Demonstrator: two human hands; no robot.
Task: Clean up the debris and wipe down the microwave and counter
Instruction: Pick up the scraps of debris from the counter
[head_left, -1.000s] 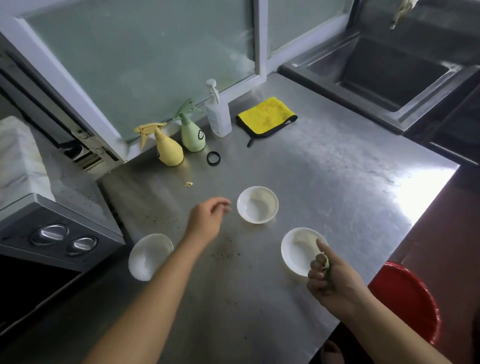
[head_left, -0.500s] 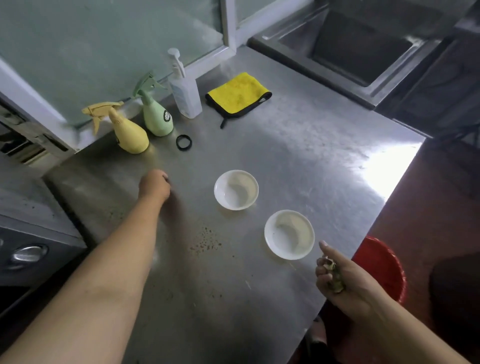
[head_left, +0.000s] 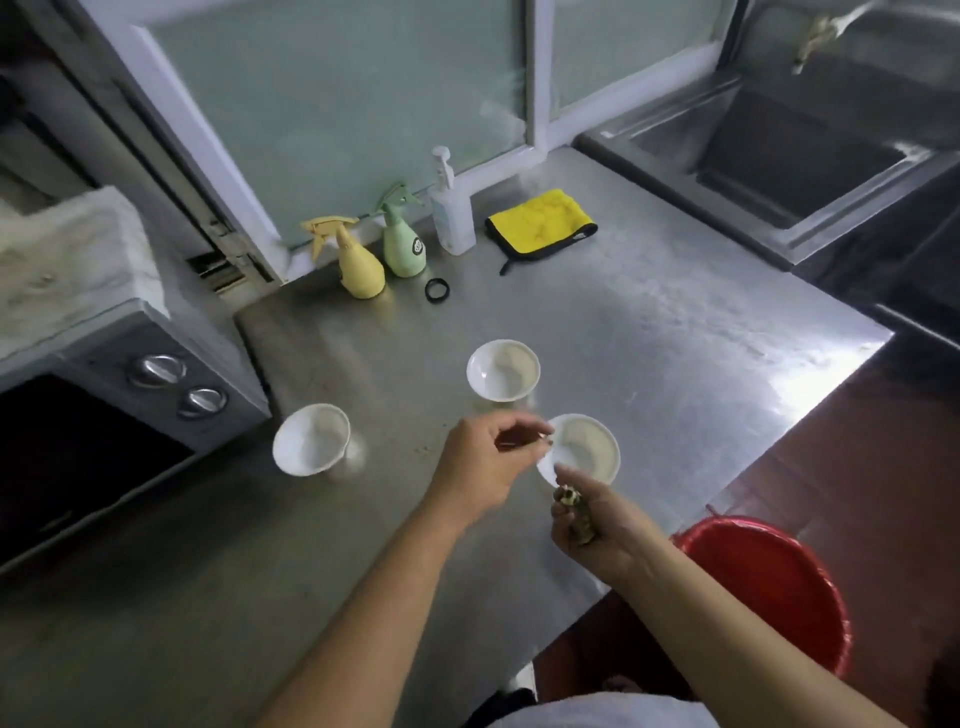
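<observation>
Since half a second ago the left hand (head_left: 480, 462) has swung in from the far left of the stainless steel surface (head_left: 649, 332) toward the right hand (head_left: 597, 519). Its fingertips (head_left: 540, 432) pinch a small bit, too blurred to name, over the rim of the nearest white bowl (head_left: 592, 447). The right grip is clenched round a clump of greenish debris (head_left: 574, 512) just beside that bowl. The folded yellow cloth (head_left: 540, 221) lies far back.

Three white bowls (head_left: 503, 370), two spray bottles (head_left: 358, 262), one pump bottle (head_left: 453, 210), one cloth (head_left: 540, 221).
</observation>
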